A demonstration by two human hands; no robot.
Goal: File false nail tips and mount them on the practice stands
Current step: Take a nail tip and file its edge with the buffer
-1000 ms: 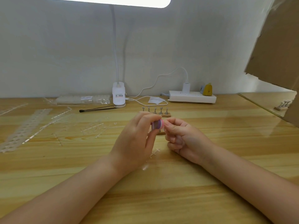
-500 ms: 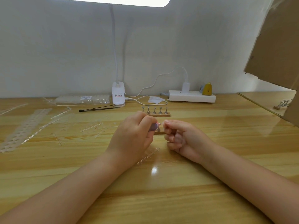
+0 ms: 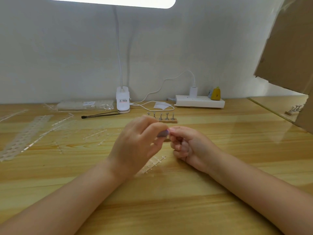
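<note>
Right in the middle of the wooden table (image 3: pixel 169 209), just above the surface, we've got the purple nail file (image 3: pixel 163 133) gripped in the left hand (image 3: pixel 135 146) — fingers curled round it, with only its lilac end poking out. That end meets the fingertips of the right hand (image 3: pixel 189 146), which are pinched together on something tiny. We'd guess a nail tip, but it's too small and blurred for us to actually see it, so we can't tell what the pinch holds.

Just behind the hands sits the wooden practice stand (image 3: pixel 166 119) with its row of little metal holders, the left end partly hidden by the left hand. A clear plastic sprue (image 3: pixel 155 164) lies flat on the table below and between the hands.

Further out: more clear sprues and nail tip strips (image 3: pixel 25 133) scattered over the left side, a thin black brush (image 3: pixel 100 114), the white clip lamp (image 3: pixel 123 100) at the wall, a white power strip (image 3: pixel 199 102) with a plug and a yellow thing on it — and a cardboard sheet (image 3: pixel 288 48) leaning in on the right.
</note>
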